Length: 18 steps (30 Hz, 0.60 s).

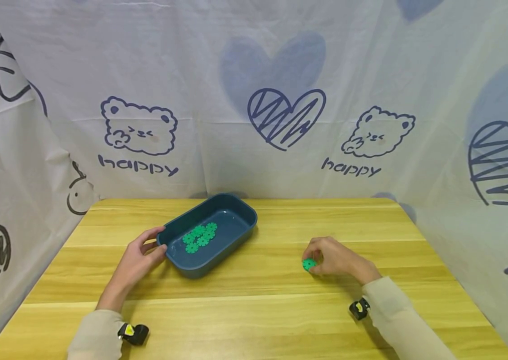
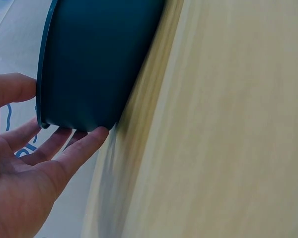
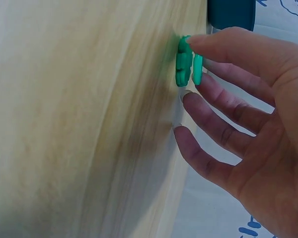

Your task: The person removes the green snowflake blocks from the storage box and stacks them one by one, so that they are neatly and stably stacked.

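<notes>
Pinches bright green snowflake discs [image 1: 307,266], flat and notched, close to the counter [image 1: 254,325] with fingers of the right hand [image 1: 332,256]; holds, with the left hand [image 1: 138,256], a dark blue box [image 1: 228,225] containing matching discs [image 1: 209,235].

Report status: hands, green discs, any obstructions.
Left fingers touching dark-blue tray. Right fingers pinching at least one green notched disc. More discs inside tray. No obstruction visible.

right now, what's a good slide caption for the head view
Left hand on a bin of green discs, right hand pinching another disc.
</notes>
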Each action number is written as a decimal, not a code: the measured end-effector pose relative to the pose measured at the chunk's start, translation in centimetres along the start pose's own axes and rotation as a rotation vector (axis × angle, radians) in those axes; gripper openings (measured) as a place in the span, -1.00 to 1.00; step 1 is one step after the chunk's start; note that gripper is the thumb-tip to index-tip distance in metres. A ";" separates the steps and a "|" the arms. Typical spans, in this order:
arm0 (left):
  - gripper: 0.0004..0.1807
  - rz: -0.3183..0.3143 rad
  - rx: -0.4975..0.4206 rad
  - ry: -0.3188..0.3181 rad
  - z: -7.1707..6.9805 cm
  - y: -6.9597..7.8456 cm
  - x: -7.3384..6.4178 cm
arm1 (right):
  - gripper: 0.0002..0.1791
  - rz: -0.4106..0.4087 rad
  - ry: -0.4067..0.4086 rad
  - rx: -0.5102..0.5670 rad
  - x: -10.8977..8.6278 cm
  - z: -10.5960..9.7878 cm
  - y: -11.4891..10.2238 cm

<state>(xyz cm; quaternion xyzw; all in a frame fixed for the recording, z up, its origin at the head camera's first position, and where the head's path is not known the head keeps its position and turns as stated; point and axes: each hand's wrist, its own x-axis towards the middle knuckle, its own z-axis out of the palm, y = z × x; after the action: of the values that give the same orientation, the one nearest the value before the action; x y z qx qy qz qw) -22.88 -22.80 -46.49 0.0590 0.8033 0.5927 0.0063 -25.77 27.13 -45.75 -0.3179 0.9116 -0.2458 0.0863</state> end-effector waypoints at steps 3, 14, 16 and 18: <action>-0.36 -0.002 -0.001 -0.001 0.0 -0.1 0.0 | -0.82 0.009 0.002 -0.001 0.0 0.1 0.0; -0.35 0.004 -0.001 -0.003 0.0 -0.2 0.0 | -0.84 0.022 0.012 -0.003 0.0 0.1 -0.2; -0.35 0.005 0.002 -0.001 -0.1 -0.2 0.0 | -0.84 0.027 0.011 -0.004 0.0 0.1 -0.2; -0.35 0.006 0.005 -0.001 -0.1 -0.1 0.0 | -0.83 0.031 0.011 -0.007 0.0 0.0 -0.2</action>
<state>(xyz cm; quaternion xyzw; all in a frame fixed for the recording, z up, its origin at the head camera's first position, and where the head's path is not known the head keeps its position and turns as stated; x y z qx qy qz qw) -22.88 -22.91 -46.60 0.0617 0.8046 0.5906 0.0047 -25.67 27.01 -45.71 -0.3024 0.9178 -0.2431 0.0841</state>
